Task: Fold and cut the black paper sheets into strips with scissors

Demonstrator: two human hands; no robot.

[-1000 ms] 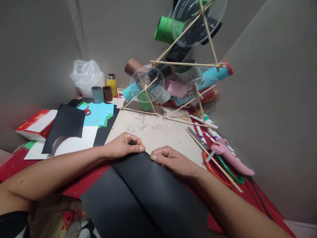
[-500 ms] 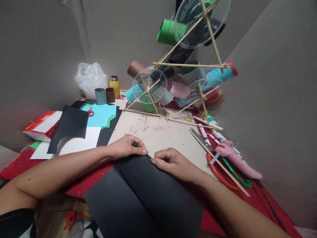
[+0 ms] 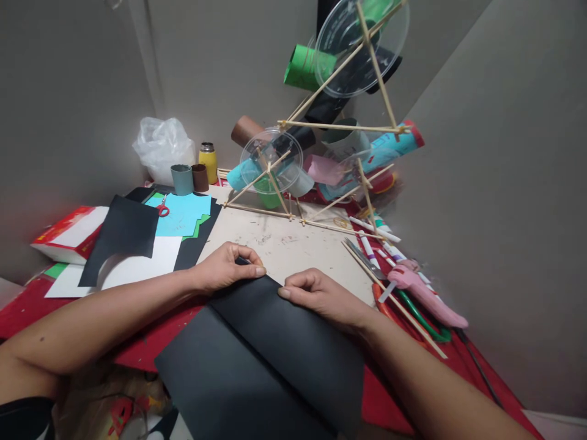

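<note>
Between my hands is a large sheet of black paper [image 3: 238, 366], with one part folded over along a slanting line. My left hand [image 3: 229, 267] is closed, thumb and fingers pinching the top edge of the folded part. A little to the right, my right hand [image 3: 321, 296] pinches the same edge, thumb on top. A short gap of paper edge shows between the two hands. The lower part of the sheet hangs over the near edge of the table, toward me.
A white board [image 3: 270, 238] covers the table's middle. Behind it stand stick-and-plastic-disc wheels [image 3: 270, 168] with paper tubes. Scissors [image 3: 398, 299], markers and a pink glue gun [image 3: 426, 296] lie right. Black offcut [image 3: 121, 238], blue paper [image 3: 183, 214] and a red box [image 3: 71, 229] lie left.
My hands have moved slightly apart along the paper's edge, the left one shifting left and up. The camera view has turned a little to the right.
</note>
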